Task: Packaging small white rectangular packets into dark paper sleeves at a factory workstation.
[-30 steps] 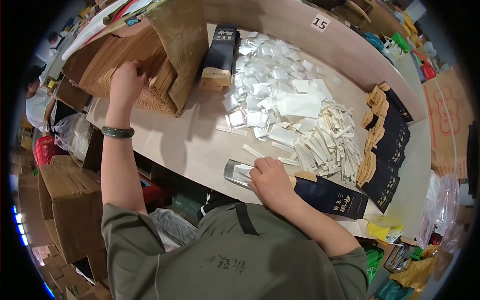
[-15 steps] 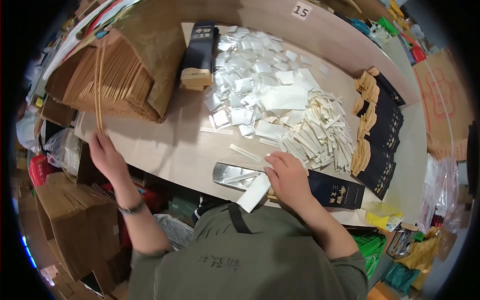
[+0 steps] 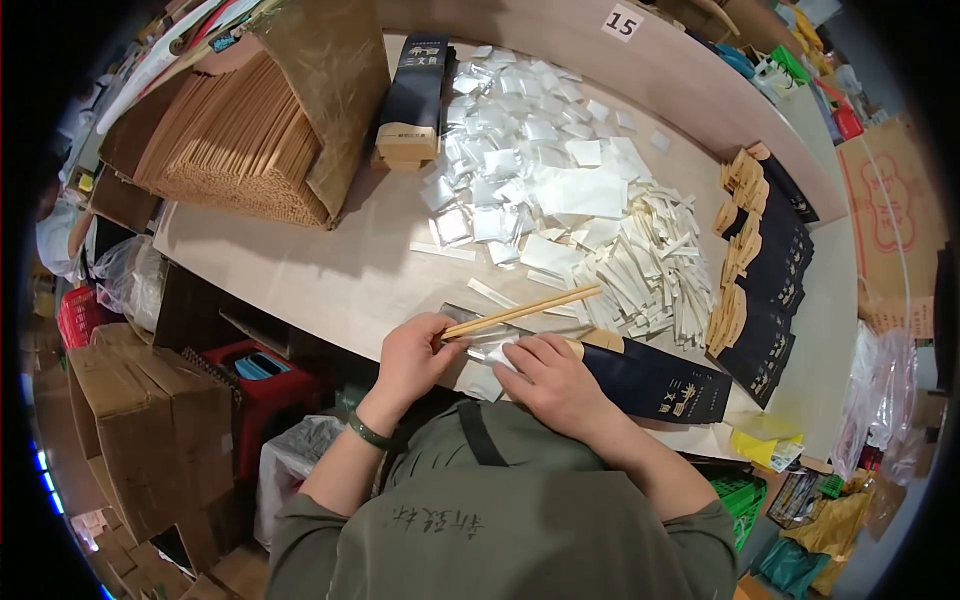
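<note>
My left hand is closed round the near end of a pair of wooden chopsticks, which points to the right over the table's front edge. Close beside it, my right hand is curled over a small white packet, partly hidden by the fingers. Under and between the hands lies a clear or silvery sleeve, mostly covered. A dark blue paper sleeve with a tan end extends to the right of my right hand. Just beyond the chopsticks are thin white strips.
A cardboard box packed with chopsticks stands at the far left. Beside it are stacked dark sleeves. Clear sachets and a heap of white strips cover the middle. More dark sleeves line the right side.
My left hand has come from beside the box at the left to the table's front middle, bringing the chopsticks down from upright to level. My right hand has shifted slightly left and down.
</note>
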A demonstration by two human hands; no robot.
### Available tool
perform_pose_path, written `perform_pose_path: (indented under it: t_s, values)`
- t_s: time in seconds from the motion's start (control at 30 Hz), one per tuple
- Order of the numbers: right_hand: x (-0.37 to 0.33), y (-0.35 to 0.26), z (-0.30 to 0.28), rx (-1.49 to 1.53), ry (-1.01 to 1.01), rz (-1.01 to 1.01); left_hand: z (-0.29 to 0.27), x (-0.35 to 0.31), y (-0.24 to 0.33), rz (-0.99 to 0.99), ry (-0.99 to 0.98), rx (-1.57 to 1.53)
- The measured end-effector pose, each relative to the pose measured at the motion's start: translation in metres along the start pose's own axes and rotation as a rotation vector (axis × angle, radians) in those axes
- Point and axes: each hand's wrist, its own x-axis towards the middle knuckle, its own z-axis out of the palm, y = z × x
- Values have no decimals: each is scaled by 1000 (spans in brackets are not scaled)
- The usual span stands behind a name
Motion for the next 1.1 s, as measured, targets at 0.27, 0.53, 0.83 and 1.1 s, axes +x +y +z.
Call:
perform_pose_path:
  t_s: [0.27,0.53,0.83,1.1]
  values:
    - [7,1,3,-43,-53,37,-17,31,13,190,-227,196]
    - [29,-4,9,-80,278,473,8,20,-11,-128,2,-453]
    - [9,-6,2,-6,119,325,1,23,8,-47,-110,-33]
    - [-12,-6,-25,43,180,416,-33,24,-21,54,74,-372]
